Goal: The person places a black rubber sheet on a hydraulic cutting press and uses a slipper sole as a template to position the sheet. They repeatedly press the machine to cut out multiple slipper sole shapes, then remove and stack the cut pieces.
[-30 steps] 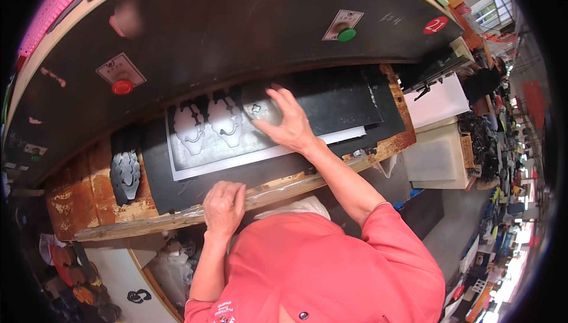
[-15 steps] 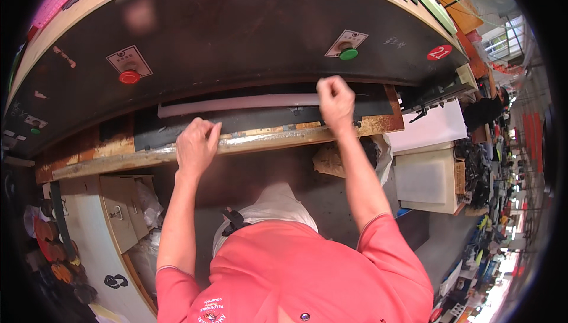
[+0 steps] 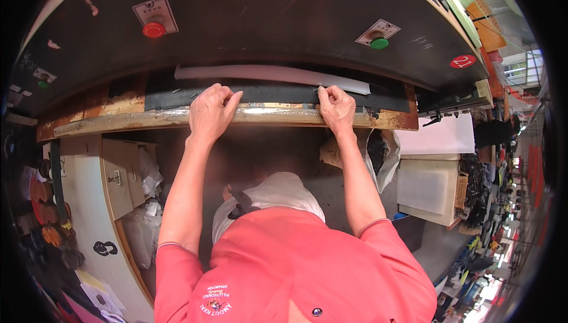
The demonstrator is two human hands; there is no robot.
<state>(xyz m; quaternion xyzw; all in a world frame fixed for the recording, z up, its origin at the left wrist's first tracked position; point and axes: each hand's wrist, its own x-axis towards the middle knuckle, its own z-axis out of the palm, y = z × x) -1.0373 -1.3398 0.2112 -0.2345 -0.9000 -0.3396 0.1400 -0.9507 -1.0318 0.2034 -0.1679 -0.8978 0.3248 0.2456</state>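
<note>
My left hand is at the front of the bench, fingers curled and thumb pressed toward the index finger. My right hand is closed in a similar pinch farther right, its wrist over the front edge. Whether anything thin is between the fingers of either hand cannot be made out. Both hands are over the near side of a dark sheet on the bench. Beyond them a long, pale white strip lies left to right, apart from my fingers, with its right end curving slightly nearer.
A worn wooden bar forms the bench's front edge. Behind rises a black machine panel with a red button and a green button. A cabinet stands at left, a white box at right.
My right hand has come nearer, from over the strip's right end to the front edge, uncovering that end. My left hand stays about where it was. The whole view has shifted.
</note>
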